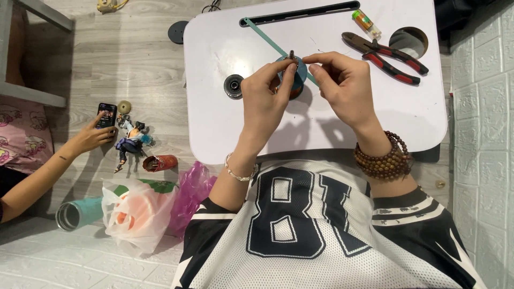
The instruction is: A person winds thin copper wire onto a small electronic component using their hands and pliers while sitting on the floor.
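Observation:
My left hand grips a small round blue-and-brown object with a short dark stem on top, held just above a white lap table. My right hand pinches a thin teal strip that runs from the object toward the table's far slot. Both hands meet over the table's middle. A silver bracelet is on my left wrist, brown bead bracelets on my right.
Red-handled pliers, a small lighter and a round cup hole lie at the table's far right. A black disc sits left of my hands. On the floor: another person's hand with a phone, a figurine, plastic bags, a teal flask.

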